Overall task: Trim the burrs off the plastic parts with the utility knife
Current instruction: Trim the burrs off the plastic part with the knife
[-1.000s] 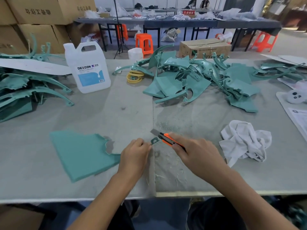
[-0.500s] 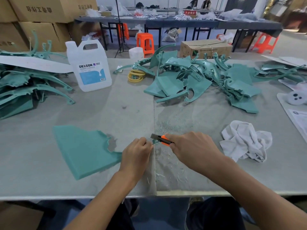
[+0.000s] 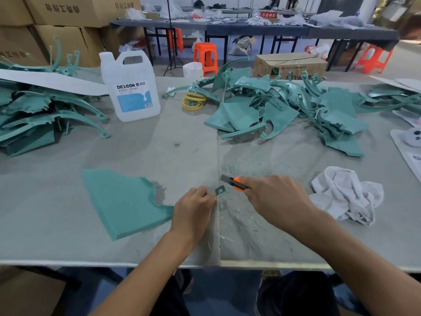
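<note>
**Trimming station: part, knife and surroundings**

- Table (image 3: pixel 57 236): grey cover, with a seam running away from the near edge between the two hands.
- Part (image 3: pixel 123 201): teal panel lying flat on the table, left of the seam, with its jagged edge facing right. A small tab (image 3: pixel 219 190) sticks out past the left fingers. The left hand hides how the tab joins the panel.
- Left hand (image 3: pixel 193 208): knuckles up, fingers curled, gripping the part just behind the tab.
- Knife (image 3: pixel 237 184): orange body, blade out and pointing up-left. It sits just above and to the right of the tab, and contact cannot be told.
- Right hand (image 3: pixel 275 197): closed round the knife, covering most of the handle.
- Shavings (image 3: pixel 239 224): pale curls scattered along the seam, in front of and under the hands.
- Rag (image 3: pixel 346 197): white and crumpled, just right of the right hand.
- Jug (image 3: pixel 131 87): white, blue label, upright at mid-left.
- Rings (image 3: pixel 193 101): yellow and stacked, between the jug and the right pile.
- Right pile (image 3: pixel 284 106): teal parts heaped across the far right of the table.
- Left pile (image 3: pixel 34 115): teal parts at the left edge, with a white strip (image 3: pixel 52 82) lying on top.
- Toy (image 3: pixel 413 137): white, at the right edge, cut off by the frame.
- Box (image 3: pixel 289 65): cardboard, behind the right pile.
- Stools (image 3: pixel 206 55): orange, on the floor beyond the table.
- Cartons (image 3: pixel 68 10): stacked at the far left.
</note>
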A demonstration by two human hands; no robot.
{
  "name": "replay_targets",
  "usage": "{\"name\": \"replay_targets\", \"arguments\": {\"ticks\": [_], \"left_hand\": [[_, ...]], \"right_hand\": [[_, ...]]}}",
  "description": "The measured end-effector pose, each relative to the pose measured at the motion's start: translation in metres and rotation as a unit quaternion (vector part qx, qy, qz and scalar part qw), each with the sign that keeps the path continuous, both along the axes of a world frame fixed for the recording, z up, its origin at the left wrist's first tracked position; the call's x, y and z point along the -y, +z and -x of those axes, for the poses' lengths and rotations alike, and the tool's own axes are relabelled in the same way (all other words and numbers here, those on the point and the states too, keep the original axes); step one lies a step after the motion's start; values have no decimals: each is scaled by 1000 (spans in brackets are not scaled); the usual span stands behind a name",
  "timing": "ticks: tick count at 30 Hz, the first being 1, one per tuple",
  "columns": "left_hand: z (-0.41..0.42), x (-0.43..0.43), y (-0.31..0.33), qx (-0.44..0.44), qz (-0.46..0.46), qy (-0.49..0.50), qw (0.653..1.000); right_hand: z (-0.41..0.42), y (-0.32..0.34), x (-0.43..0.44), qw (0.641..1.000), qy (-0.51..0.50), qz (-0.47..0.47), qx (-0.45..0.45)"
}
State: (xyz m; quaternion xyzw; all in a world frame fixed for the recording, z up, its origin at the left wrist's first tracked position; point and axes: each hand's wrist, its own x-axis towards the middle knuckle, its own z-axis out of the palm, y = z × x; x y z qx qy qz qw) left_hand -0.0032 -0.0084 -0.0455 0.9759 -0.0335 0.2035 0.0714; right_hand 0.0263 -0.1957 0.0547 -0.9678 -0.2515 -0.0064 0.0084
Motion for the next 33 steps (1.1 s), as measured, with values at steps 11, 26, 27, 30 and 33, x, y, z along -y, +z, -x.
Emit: {"name": "replay_targets", "arguments": {"ticks": [11,26,27,30,33], "left_hand": [[-2,1,-7,68,72,-38,994],[-1,-57,37,96,241,47,965],[-1,-69,35,67,239,87,965],[1,-90,21,-33,168,62,983],[8,-92,5,-183,155,35,970]], "right_hand": [[-20,-19,-7,958,-56,-263,-99],[-62,-27,8,840,-110,-491,-202],[-66,-23,12,846,-111,-488,-182],[-68,-14,16,859,-128,-483,-108],[-49,-17,19,872,-149,-465,-44]]}}
